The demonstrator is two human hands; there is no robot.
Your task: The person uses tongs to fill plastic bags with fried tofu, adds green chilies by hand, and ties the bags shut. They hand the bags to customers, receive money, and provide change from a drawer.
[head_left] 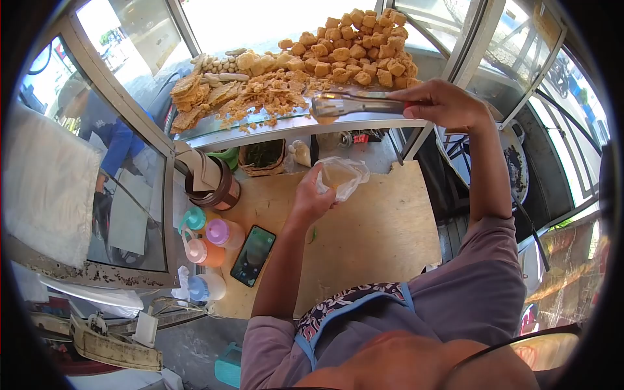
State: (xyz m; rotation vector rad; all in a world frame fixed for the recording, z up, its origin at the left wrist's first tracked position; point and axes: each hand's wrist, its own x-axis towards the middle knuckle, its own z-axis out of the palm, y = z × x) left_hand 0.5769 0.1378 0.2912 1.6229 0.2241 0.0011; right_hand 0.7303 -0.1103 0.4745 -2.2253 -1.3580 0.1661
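Note:
My left hand (314, 198) is closed round the edge of a clear plastic bag (348, 177), holding it with the mouth up over the wooden board. My right hand (448, 105) grips metal tongs (364, 106) by their handle end. The tongs reach left across the front edge of the glass shelf. At their tips shows a golden-brown fried piece (324, 117), partly hidden by the metal. Behind the tongs lie a heap of fried tofu cubes (354, 49) and a spread of loose fried crumbs (273, 94).
A wooden board (364, 247) covers the counter. On its left are a phone (253, 255), several squeeze bottles (224, 233) and a brown container (220, 188). A basket of green leaves (262, 156) stands under the shelf. Behind the left glass is a person in blue (117, 140).

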